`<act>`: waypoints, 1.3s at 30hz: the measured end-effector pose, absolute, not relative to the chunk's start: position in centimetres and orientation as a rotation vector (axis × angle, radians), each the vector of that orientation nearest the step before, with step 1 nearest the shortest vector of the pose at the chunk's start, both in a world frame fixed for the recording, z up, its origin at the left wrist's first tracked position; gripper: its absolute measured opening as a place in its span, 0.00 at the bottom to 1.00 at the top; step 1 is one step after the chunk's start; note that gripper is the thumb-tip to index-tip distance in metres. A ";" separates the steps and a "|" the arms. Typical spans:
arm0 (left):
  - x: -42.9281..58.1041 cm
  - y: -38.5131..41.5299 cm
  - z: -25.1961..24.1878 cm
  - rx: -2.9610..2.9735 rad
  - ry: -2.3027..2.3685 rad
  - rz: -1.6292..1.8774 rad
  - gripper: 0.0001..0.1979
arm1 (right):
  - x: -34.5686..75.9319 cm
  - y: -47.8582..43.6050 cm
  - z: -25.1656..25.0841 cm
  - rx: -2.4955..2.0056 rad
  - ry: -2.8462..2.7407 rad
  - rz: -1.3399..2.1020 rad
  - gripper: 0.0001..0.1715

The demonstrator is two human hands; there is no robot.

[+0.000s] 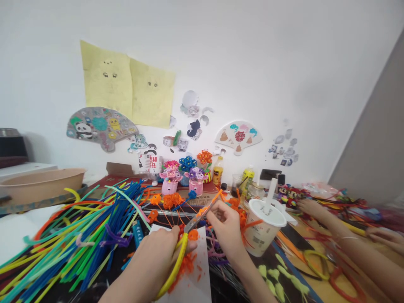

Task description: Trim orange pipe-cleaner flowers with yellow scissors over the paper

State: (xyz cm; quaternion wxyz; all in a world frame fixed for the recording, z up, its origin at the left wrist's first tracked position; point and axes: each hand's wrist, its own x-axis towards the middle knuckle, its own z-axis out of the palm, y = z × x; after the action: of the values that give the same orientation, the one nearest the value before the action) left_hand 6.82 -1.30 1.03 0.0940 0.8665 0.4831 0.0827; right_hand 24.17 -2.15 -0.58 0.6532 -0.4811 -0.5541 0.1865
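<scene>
My left hand [150, 259] is closed around a pair of scissors with yellow handles [176, 269]. The blades [194, 221] point up and to the right, toward my other hand. An orange pipe cleaner [206, 209] lies along the blades, pinched between the fingers of my right hand [225, 227]. Beside my left fingertips is a small orange curled piece [193, 235]; whether the hand grips it I cannot tell. Below, orange fuzz clippings [186, 269] are scattered on a white sheet [202, 282]. More orange pipe-cleaner pieces [172, 201] sit just behind my hands.
A heap of coloured pipe cleaners [91, 235] spreads at left. A lidded drink cup [260, 231] with a straw stands close to my right hand. Pipe-cleaner flower pots [170, 187] and bottles [217, 172] line the wall. At right, another person's hands [312, 209] rest among materials.
</scene>
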 end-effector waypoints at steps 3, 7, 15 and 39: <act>6.7 -1.5 1.1 2.560 1.456 0.239 0.24 | 24.2 -2.1 -0.6 -1.075 -1.259 0.436 0.08; 6.7 -1.8 1.4 2.529 1.437 0.258 0.22 | 24.1 -2.1 -0.5 -1.058 -1.238 0.448 0.08; 6.6 -2.1 1.3 2.524 1.395 0.293 0.23 | 24.2 -2.0 -0.5 -1.050 -1.233 0.480 0.08; 6.7 -1.6 1.3 2.491 1.404 0.305 0.24 | 23.8 -2.2 -0.3 -1.039 -1.288 0.519 0.05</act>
State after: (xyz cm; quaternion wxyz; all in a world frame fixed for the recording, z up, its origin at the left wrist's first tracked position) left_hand 6.66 -1.56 1.26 0.1323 0.8586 0.4839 0.1051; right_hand 23.83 -2.25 -0.33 0.6470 -0.4569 -0.5662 0.2280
